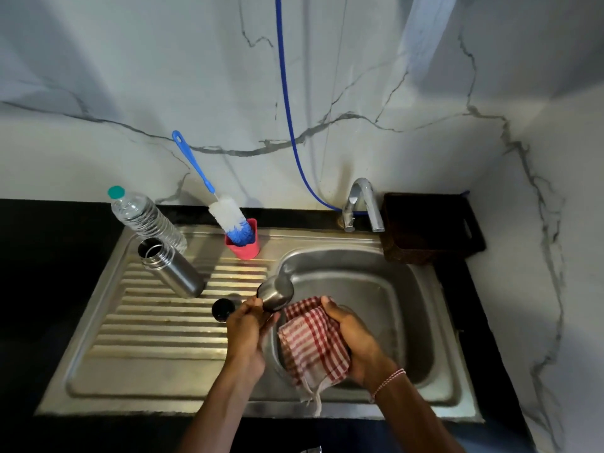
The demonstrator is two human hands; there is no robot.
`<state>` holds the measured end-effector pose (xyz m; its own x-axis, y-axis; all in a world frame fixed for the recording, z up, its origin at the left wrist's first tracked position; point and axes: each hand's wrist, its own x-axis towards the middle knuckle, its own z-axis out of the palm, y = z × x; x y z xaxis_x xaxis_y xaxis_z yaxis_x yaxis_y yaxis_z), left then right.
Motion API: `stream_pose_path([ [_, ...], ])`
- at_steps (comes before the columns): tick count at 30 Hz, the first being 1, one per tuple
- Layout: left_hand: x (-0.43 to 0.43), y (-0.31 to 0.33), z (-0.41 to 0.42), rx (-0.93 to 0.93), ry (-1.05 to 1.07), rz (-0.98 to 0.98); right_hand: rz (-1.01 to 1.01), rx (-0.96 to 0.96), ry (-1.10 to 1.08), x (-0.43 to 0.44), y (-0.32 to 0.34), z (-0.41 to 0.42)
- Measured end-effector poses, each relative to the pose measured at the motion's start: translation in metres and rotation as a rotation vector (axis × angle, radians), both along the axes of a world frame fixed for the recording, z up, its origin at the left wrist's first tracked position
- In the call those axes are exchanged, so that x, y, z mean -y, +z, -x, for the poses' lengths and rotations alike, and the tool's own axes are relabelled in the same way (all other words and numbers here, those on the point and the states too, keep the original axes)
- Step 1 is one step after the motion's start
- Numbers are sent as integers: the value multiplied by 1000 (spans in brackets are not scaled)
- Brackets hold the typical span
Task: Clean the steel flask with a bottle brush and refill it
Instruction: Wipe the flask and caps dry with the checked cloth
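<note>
A person stands at a steel sink (385,289). The left hand (245,331) holds a small steel cup (277,292). Its fingers and thumb are curled round the cup's lower end. The cup is tilted, with its far end pointing to 1 o'clock, over the left edge of the sink bowl.

The right hand (353,335) grips a red and white checked cloth (310,341). Its fingers are bent round the top of the cloth. The cloth is at 3 o'clock from the left hand and hangs over the bowl. Its top corner is very near the cup, but I cannot tell if they touch.

The steel flask (173,273) stands on the ribbed draining board (157,325), at 10 o'clock from the left hand. Its mouth is open. A round black cap (222,309) lies on the board at 9 o'clock from the left fingertips, just beside them.

A clear water bottle (147,220) with a green top stands just behind the flask, at 11 o'clock from it. The bottle brush (228,217) sits bristles down in a pink cup (246,251), at 12 o'clock from the left hand. Its blue handle leans to 11 o'clock.

The tap (362,201) is at the 12 o'clock side of the bowl. A dark basket (425,227) sits at 3 o'clock from the tap. A blue hose (287,109) runs down the wall to behind the tap
</note>
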<state>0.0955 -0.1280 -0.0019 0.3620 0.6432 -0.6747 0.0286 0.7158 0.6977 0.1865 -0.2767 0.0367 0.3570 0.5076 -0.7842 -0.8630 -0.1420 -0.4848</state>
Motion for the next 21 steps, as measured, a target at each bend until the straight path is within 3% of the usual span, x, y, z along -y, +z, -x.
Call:
stream_pose_path([
  [4,-14,-6,10,66,-12,133,95,39,6,-4,-5,-4],
  [7,-25,-14,15,70,-104,87,131,74,10,-10,-14,-4],
  [12,-51,-30,13,-260,-251,-308,185,117,18,-15,-29,-4],
  [15,-72,-25,5,-299,-268,-545,219,114,21,-18,-34,-6],
  [18,-105,-31,-6,-422,-419,-862,232,109,6,-19,-39,-8],
  [21,-130,-46,-20,-567,-633,-946,223,112,-19,-17,-43,-11],
])
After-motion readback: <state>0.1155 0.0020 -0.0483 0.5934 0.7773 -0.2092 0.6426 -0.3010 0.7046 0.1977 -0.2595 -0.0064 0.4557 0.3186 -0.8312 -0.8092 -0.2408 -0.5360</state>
